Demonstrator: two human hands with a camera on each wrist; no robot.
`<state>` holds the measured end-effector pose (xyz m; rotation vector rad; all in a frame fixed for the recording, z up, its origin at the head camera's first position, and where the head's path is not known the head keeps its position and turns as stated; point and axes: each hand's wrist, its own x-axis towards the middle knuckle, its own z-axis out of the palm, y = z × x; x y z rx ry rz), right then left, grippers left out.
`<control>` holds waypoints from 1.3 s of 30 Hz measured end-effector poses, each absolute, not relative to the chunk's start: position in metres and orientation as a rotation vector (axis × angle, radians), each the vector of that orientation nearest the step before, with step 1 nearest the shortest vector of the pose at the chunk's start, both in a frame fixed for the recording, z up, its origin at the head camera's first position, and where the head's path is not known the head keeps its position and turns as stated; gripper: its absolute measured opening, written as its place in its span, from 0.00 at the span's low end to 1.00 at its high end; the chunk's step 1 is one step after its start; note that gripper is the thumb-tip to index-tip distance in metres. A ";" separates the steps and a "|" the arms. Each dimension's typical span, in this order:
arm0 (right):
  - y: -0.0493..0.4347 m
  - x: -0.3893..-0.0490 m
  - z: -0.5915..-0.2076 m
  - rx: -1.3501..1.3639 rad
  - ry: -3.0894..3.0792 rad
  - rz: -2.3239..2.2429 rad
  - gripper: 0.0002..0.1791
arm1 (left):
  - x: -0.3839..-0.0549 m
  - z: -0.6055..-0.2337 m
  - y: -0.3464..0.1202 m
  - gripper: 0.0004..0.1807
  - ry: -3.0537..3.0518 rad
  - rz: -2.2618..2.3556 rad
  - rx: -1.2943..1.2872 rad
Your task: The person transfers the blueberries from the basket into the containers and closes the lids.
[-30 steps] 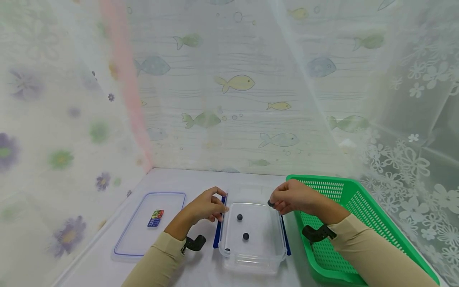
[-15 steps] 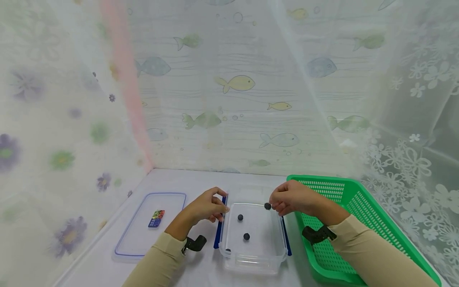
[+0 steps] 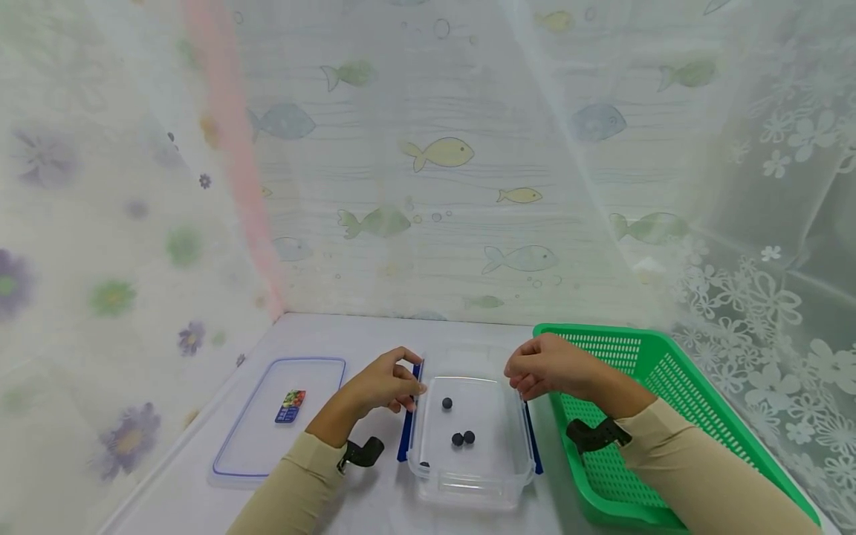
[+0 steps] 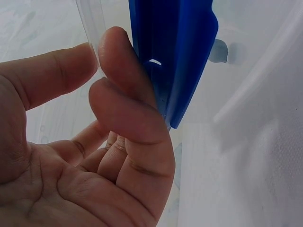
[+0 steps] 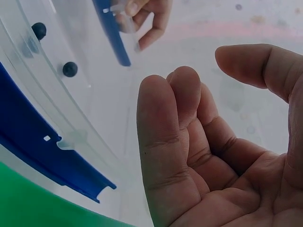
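Note:
A clear plastic container (image 3: 495, 420) with blue locking flaps stands on the white surface. My left hand (image 3: 384, 383) pinches its left rim, with thumb and fingers on either side of the clear edge beside a blue flap (image 4: 189, 56). Over the far right corner is my right hand (image 3: 550, 365); its thumb stands apart from the fingers (image 5: 158, 127) and nothing lies between them. Inside the container, one blueberry (image 3: 446, 403) sits toward the back and two more blueberries (image 3: 469, 438) lie side by side near the middle. Another blueberry (image 3: 424, 465) shows partly at the near left corner.
To the left lies a clear lid (image 3: 261, 449) with a blue-edged rim and a colourful label (image 3: 290, 406). A green perforated basket (image 3: 605, 331) stands close on the right, under my right forearm. Patterned curtains (image 3: 441, 260) enclose the back and sides.
A blueberry has left my right fingertips, dropped into the container and come to lie beside the middle one. The right thumb and fingers have parted. My left hand keeps its place on the rim.

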<state>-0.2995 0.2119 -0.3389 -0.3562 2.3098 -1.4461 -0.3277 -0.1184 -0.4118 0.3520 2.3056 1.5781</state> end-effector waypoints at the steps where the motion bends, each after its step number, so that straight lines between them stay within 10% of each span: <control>1: 0.213 -0.300 -0.339 -0.358 2.311 -1.443 0.16 | -0.328 -0.412 -0.118 0.32 2.304 1.579 0.350; 39: 0.285 -0.301 -0.359 -0.248 2.386 -1.397 0.14 | -0.328 -0.411 -0.119 0.32 2.303 1.575 0.345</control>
